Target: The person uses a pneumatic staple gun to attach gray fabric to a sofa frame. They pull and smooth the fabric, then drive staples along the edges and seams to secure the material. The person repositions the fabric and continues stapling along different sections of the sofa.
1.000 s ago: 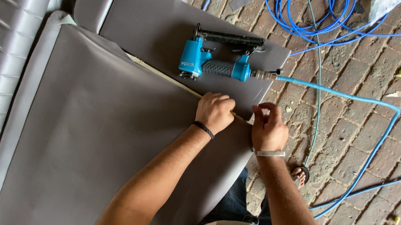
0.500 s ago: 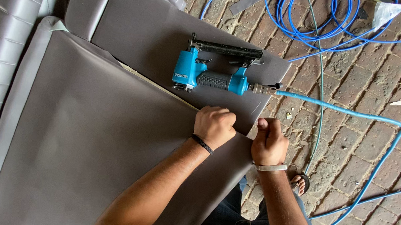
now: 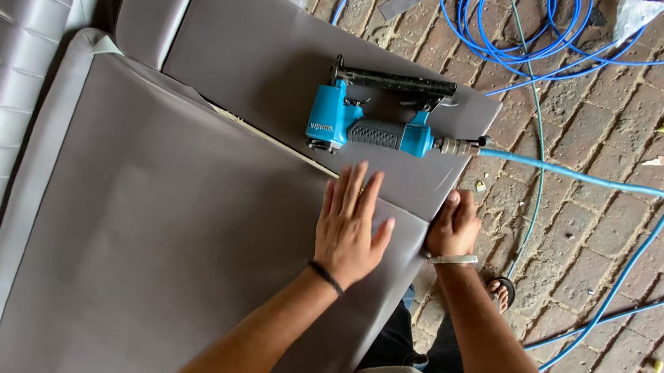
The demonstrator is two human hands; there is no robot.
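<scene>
The left hand (image 3: pixel 350 229) lies flat, palm down, fingers straight and a little spread. The right hand (image 3: pixel 452 227) is curled shut, thumb up. Both arms reach forward.

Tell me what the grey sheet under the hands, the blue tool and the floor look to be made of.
Grey sheet: likely vinyl or faux leather; smooth, matte, faint sheen, folds at the edge gripped by the right hand, flat under the left hand.
Pneumatic stapler: blue painted metal body, apparently; black textured grip, probably rubber.
Floor: reddish brick pavers, rough, with visible joints.
</scene>
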